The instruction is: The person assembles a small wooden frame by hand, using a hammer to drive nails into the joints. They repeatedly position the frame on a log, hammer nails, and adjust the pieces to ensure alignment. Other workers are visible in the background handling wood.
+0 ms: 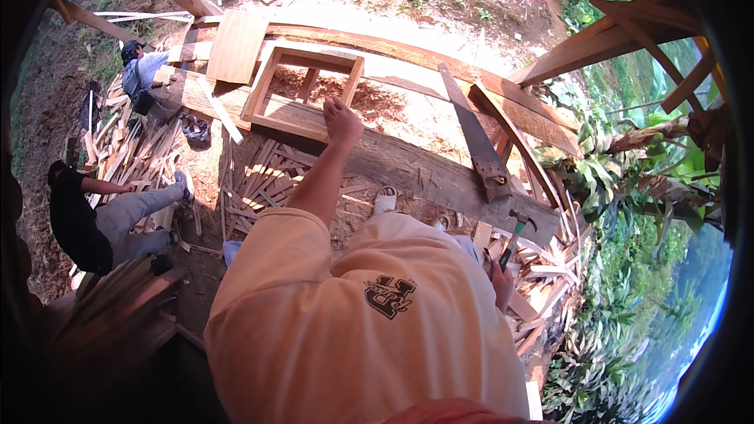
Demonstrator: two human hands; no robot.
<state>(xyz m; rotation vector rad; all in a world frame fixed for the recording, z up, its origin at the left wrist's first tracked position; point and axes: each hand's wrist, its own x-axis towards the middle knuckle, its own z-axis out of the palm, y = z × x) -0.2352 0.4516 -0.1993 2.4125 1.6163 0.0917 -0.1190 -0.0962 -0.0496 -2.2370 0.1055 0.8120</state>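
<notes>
A rectangular wooden frame (263,82) rests on the long plank bench (400,161) in front of me. My left hand (343,121) is closed at the frame's near right corner, its fingers curled against the wood. Whether anything small sits between those fingers is hidden. Low at my right side, my right hand (503,283) grips a claw hammer (515,237) by its green and dark handle, with the metal head pointing up beside the bench. Part of that hand is hidden by my shirt. A handsaw (470,132) lies across the bench and the beam behind it.
A flat wooden panel (237,45) lies left of the frame. Wood offcuts (275,169) litter the ground under and around the bench. Two people, one in dark clothes (82,208) and one farther off (141,71), are at the left. Timber posts (605,43) and plants stand right.
</notes>
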